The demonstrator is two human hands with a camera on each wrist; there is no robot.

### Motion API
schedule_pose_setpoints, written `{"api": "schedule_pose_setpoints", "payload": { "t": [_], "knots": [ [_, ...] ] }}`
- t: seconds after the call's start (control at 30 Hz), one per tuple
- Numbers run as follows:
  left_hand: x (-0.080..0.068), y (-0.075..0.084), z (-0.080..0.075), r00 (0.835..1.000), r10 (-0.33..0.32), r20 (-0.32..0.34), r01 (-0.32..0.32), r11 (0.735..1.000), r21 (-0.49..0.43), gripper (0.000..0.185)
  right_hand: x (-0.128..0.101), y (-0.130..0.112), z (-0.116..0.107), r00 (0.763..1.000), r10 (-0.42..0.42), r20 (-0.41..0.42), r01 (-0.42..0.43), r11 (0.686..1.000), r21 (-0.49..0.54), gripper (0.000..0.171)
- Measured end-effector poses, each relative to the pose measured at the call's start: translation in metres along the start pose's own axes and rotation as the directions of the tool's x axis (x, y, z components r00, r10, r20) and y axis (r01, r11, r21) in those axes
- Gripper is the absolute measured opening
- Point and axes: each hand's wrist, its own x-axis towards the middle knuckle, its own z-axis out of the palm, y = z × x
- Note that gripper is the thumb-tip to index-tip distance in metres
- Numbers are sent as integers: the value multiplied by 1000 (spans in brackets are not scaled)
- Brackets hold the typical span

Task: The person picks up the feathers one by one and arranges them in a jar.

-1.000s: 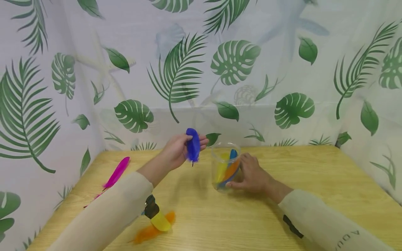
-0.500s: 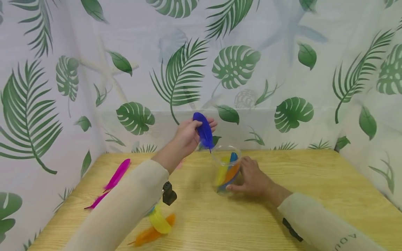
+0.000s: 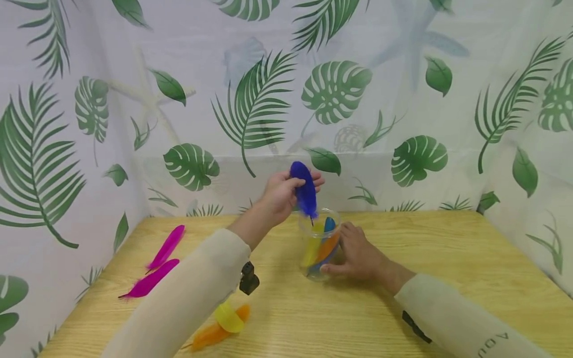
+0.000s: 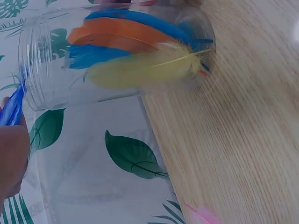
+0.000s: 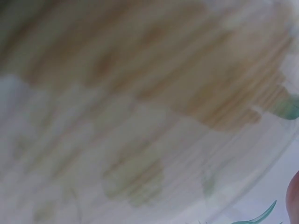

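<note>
I note my left hand [image 3: 286, 191] pinching the blue feather [image 3: 305, 189] quill-down just above the clear jar [image 3: 319, 243], which my right hand [image 3: 358, 253] steadies on the table [image 3: 447, 278], fingers curled against its side.

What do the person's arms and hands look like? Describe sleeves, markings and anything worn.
Both hands are bare: the left hand and right hand wear no gloves or rings that show. Both arms are in long beige sleeves. The right sleeve has dark lettering near the edge of the picture and a black patch under the forearm. A black device hangs below the left sleeve.
</note>
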Motion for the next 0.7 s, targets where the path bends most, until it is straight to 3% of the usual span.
{"api": "schedule_pose_setpoints", "payload": {
  "t": [0.2,0.37,0.57,0.7],
  "knots": [
    [-4,-2,-2,997,-20,78,14,997,77,40,0,-2,0,1000,4,10,-4,1000,5,82],
    [-9,-1,-6,992,-21,123,10,996,94,41,1,-2,0,1000,18,14,-19,1000,15,94],
    [-16,4,-19,989,-23,146,9,995,95,43,2,-3,-1,1000,17,19,-17,1000,-4,96],
    [-24,13,-35,992,-27,121,15,995,101,44,1,-3,-3,999,22,25,-21,1000,-5,94]
  ]
}}
